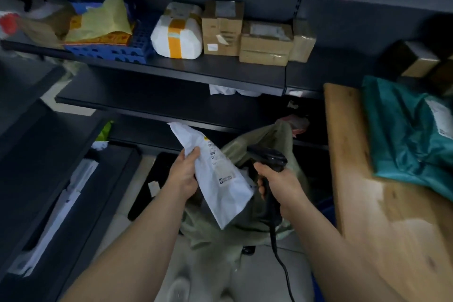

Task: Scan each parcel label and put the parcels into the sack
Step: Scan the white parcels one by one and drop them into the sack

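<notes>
My left hand grips a flat white mailer parcel by its left edge, label side up, tilted over the mouth of a grey-green sack on the floor. In my right hand is a black corded barcode scanner, its head just right of the parcel's label and pointing towards it. The sack spreads below both hands, partly hidden by the parcel and my arms.
Dark shelves ahead hold a white parcel with orange tape, brown cartons and a blue crate. A wooden table on the right carries a teal bag parcel. More dark shelving stands on the left.
</notes>
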